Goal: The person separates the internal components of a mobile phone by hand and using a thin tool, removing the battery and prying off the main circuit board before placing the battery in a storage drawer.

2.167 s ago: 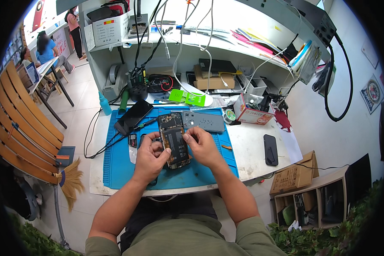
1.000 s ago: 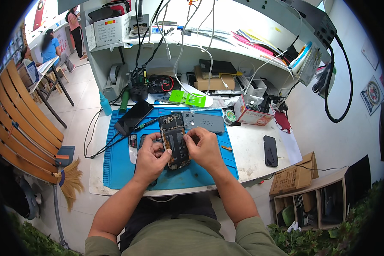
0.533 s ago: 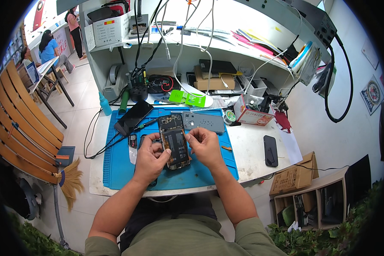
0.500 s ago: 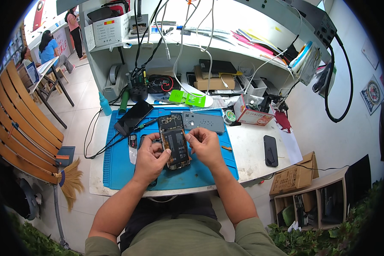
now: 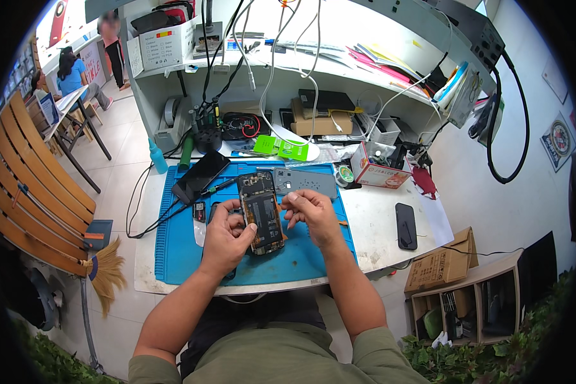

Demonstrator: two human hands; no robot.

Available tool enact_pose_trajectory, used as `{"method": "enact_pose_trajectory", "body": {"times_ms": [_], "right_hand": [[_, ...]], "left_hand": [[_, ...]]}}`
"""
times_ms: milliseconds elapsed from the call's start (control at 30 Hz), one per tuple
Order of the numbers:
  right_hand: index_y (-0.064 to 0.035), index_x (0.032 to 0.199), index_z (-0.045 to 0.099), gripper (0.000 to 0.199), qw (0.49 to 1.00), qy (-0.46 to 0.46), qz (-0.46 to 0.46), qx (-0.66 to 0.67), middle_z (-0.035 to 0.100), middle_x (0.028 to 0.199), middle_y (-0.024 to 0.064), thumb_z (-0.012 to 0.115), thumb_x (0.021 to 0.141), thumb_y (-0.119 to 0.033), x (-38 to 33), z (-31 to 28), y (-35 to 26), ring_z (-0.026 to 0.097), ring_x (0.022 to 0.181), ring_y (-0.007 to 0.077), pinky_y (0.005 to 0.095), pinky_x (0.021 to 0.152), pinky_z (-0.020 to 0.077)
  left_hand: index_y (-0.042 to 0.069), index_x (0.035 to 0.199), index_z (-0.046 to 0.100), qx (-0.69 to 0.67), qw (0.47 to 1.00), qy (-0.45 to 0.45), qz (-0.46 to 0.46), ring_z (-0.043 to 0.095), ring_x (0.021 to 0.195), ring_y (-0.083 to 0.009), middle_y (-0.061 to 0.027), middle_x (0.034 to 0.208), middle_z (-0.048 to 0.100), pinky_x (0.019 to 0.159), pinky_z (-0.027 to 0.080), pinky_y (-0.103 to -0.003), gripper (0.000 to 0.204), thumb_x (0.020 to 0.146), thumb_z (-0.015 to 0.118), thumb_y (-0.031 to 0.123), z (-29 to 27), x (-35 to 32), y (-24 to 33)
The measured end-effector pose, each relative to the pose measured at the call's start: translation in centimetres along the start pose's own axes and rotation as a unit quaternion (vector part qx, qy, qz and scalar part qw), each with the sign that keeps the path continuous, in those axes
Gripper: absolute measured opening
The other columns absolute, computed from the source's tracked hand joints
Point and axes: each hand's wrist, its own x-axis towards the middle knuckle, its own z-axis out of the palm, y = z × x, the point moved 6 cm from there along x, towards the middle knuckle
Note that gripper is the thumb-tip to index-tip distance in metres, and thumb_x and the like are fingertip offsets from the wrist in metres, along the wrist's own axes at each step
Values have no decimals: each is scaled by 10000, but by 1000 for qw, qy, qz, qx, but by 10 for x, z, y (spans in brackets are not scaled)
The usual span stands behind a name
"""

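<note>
My left hand (image 5: 225, 240) is closed round the lower left of an opened smartphone (image 5: 260, 208), its thumb on the front edge. Held tilted above a blue repair mat (image 5: 288, 272), the phone shows its dark battery and inner boards. Just off its right edge is my right hand (image 5: 315, 216), thumb and forefinger pinched together; whatever lies between them is too small to make out. Thin orange strips show along that side of the phone. Behind it on the mat lies a grey perforated metal plate (image 5: 310, 184).
A black phone (image 5: 201, 177) rests at the mat's back left, beside a soldering-iron-like pen (image 5: 219, 187). Another dark phone (image 5: 406, 226) lies on the table at right. A small-parts box (image 5: 382, 168) and a solder spool (image 5: 345, 175) stand behind. White cables (image 5: 272, 83) dangle from the shelf.
My right hand has moved slightly right, away from the phone's edge, and its fingers have turned. My left hand and the phone stay in place.
</note>
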Motion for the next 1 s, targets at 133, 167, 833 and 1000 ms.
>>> {"method": "enact_pose_trajectory", "body": {"times_ms": [133, 167, 833, 1000], "right_hand": [[55, 979, 774, 290, 982, 29, -71, -170, 772, 844, 76, 849, 942, -223, 0, 6, -14, 686, 725, 105, 264, 650, 551], [58, 964, 780, 289, 974, 33, -83, -210, 780, 836, 81, 855, 933, -220, -1, 10, -18, 696, 730, 107, 272, 662, 555], [25, 969, 770, 191, 999, -27, 13, 23, 747, 853, 63, 829, 939, -154, 12, 0, 6, 683, 723, 126, 273, 618, 566], [29, 1010, 765, 215, 998, -11, 39, 50, 743, 845, 61, 817, 963, -174, 6, -5, 5, 685, 727, 135, 279, 625, 577]], "left_hand": [[-32, 1422, 401, 36, 999, -8, 4, 724, 896, -109, -151, 1080, 753, 776, 570, -228, 515, 985, 672, -51, 3, -1, 2], [-33, 1423, 401, 44, 999, -8, 5, 719, 889, -103, -147, 1074, 753, 769, 564, -226, 514, 985, 671, -52, 3, -2, 3], [-24, 1430, 420, -37, 999, -7, 1, 709, 895, -100, -134, 1069, 750, 774, 554, -236, 526, 979, 691, -8, 2, -2, 7], [-30, 1425, 434, -66, 997, 7, -27, 727, 889, -123, -130, 1058, 747, 724, 595, -246, 545, 963, 718, 17, -4, 3, 0]]}}
